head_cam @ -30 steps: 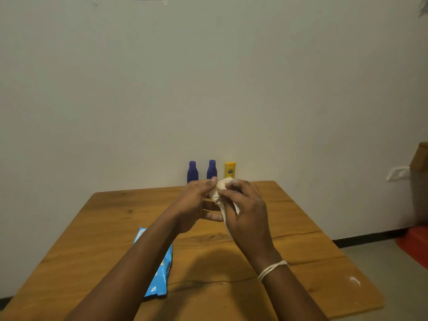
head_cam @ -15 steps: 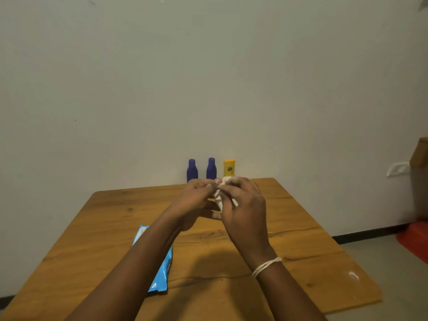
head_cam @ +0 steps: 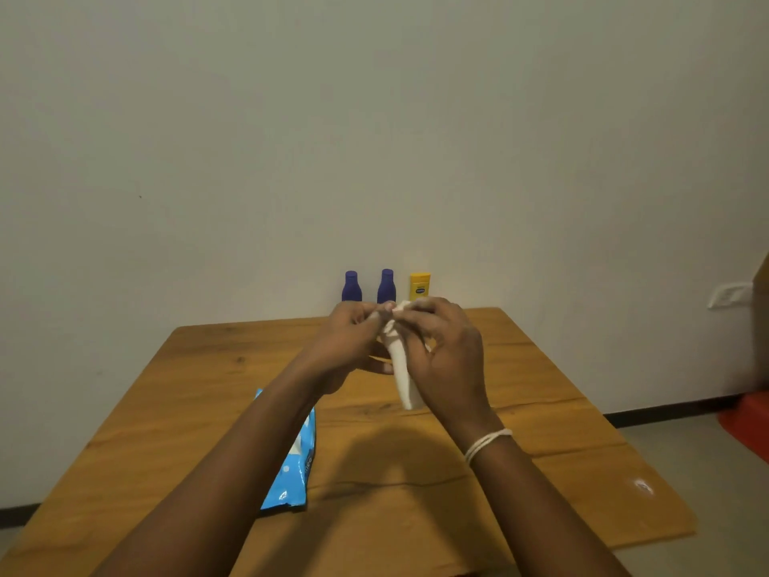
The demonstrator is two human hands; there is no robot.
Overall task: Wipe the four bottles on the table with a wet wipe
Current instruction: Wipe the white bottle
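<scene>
Teasing the wet wipe (head_cam: 401, 368) longer than a second before, I had left hand (head_cam: 347, 347) and right hand (head_cam: 447, 356) pinching its top, bottles (head_cam: 386, 286) beyond them unwiped.

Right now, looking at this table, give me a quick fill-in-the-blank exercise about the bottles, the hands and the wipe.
1. Both hands, left hand and right hand, hold a white ____.
2. Beside the two purple bottles at the wall stands a ____ bottle.
3. The blue wipes pack lies on the table under the person's ____ forearm.

Missing words: wipe; yellow; left
</scene>
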